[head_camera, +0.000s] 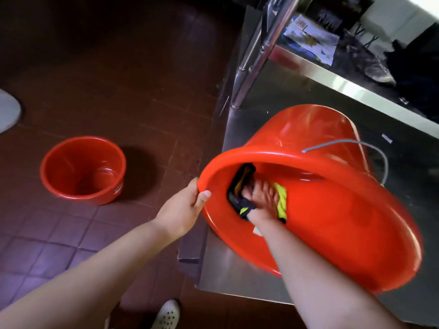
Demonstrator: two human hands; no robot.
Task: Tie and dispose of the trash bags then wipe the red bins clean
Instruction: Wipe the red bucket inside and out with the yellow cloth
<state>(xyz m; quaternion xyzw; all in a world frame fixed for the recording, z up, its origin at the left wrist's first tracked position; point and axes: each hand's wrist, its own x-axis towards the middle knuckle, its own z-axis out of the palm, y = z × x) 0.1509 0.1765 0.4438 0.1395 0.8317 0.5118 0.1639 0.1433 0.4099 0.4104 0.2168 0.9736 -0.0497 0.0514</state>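
We have the bin (332,210) tipped on its side on the shelf (237,269), mouth toward us. Our left hand (180,210) grips its rim; our right hand (261,198), deep inside, presses the cloth (281,198) flat-fingered against the wall.

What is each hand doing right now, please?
Left hand: grips the rim of the tilted red bin.
Right hand: inside the bin, pressing a yellow and black cloth against its wall.
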